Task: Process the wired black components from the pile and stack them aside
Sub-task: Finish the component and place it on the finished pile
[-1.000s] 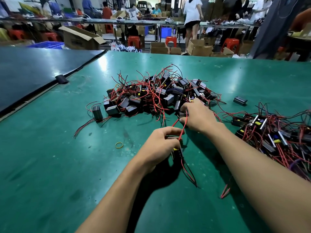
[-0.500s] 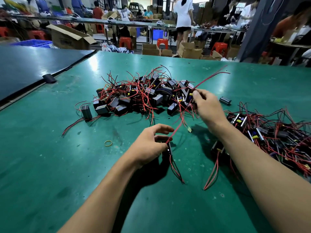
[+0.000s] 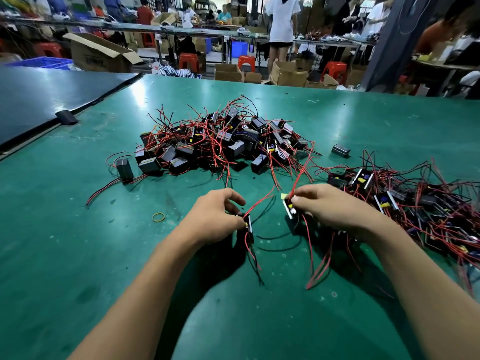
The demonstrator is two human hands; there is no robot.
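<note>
Both forearms reach forward, hands close together. Left hand (image 3: pixel 213 219) pinches a component (image 3: pixel 248 226), fingers curled; right hand (image 3: pixel 330 206) grips a second component (image 3: pixel 289 208), seemingly between thumb and fingertips.

A tangled pile of small black box-shaped components (image 3: pixel 220 144) with thin red and black wires lies heaped on the green worktop (image 3: pixel 78 229). Nearer than the pile, one wired black component with a yellow spot (image 3: pixel 248 224) is pinched in the left hand (image 3: pixel 213 219), its leads trailing down. Just right of it, a second component showing white and yellow parts (image 3: pixel 289 207) is gripped by the right hand (image 3: pixel 330 206), red wires hanging. Right of the pile spreads a looser heap of wired components (image 3: pixel 405 201). A lone black block (image 3: pixel 340 150) lies between pile and heap. Another black block (image 3: pixel 124 170) stands upright at the pile's left edge.
</note>
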